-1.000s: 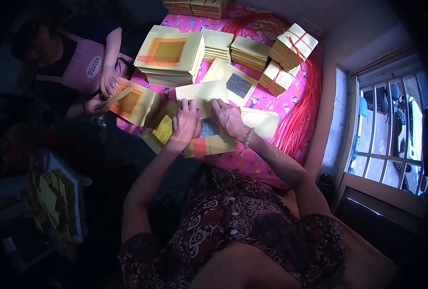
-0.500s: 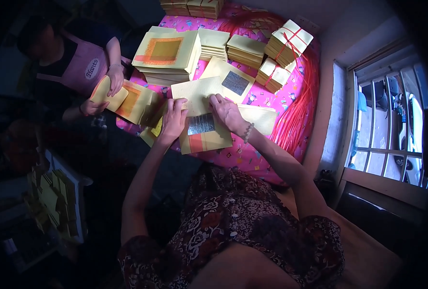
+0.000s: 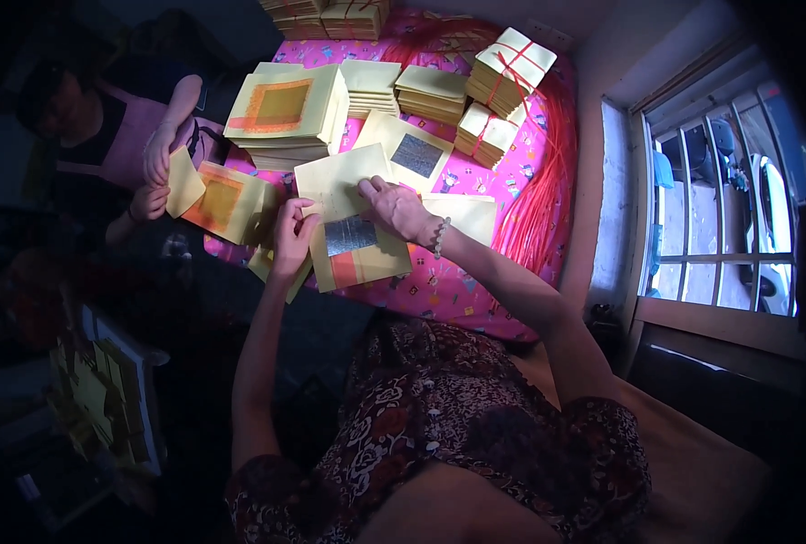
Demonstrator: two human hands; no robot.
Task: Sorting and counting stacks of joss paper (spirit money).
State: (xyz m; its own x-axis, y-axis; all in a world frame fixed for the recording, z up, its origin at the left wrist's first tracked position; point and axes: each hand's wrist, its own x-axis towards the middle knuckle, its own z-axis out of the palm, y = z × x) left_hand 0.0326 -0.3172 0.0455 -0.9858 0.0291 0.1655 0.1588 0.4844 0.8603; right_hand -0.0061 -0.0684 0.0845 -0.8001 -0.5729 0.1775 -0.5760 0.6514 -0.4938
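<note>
While the left hand (image 3: 291,238) pinches the lower-left edge of the pale-yellow rectangular paper sheet (image 3: 337,172), the right hand (image 3: 401,213) grips its right edge; the hands are apart, both closed on it. At 6 o'clock from it projects a yellow paper sheet with a silver square and red band (image 3: 380,262). At 10 o'clock stands a tall yellow paper stack (image 3: 280,118); at 3 o'clock lie glossy red strands (image 3: 537,190) on the pink patterned tablecloth (image 3: 444,295).

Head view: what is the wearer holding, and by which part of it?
A cream paper sheet: left grip at its lower-left corner, right grip at its right side.
</note>
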